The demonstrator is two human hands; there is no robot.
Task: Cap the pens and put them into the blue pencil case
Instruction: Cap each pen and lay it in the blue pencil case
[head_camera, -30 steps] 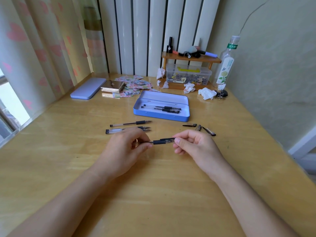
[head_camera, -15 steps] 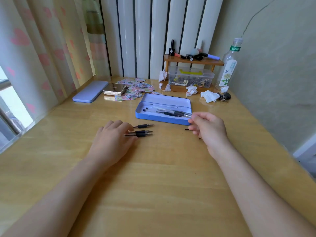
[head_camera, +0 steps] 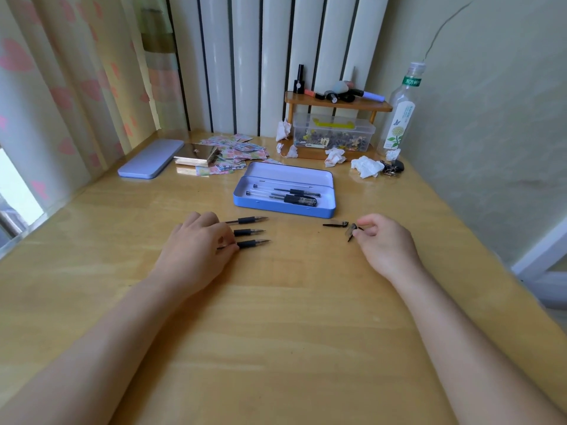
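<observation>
Hands at work on a wooden surface (head_camera: 276, 317). Left hand (head_camera: 196, 250) lies palm down over the barrels of three uncapped pens (head_camera: 250, 231), whose black collars and metal tips point right; its thumb and forefinger are pinched on the nearest pen (head_camera: 253, 243). Right hand (head_camera: 383, 240) has its grip closed on a pen cap (head_camera: 350, 232), held between thumb and forefinger with the cap's clip pointing down toward the surface. A second cap (head_camera: 336, 224) lies flat just left of that hand, apart from it. Blue pencil case (head_camera: 283, 207) stands open beyond and between the two hands, lid (head_camera: 291, 176) tilted back; several pens (head_camera: 285, 194) rest lengthwise inside it, the nearest of them capped in black. A closed lilac tin (head_camera: 150, 159) lies at far left, well apart from the case. Crumpled tissues (head_camera: 366, 166) and a clear bottle (head_camera: 399, 118) occupy the far right corner.
</observation>
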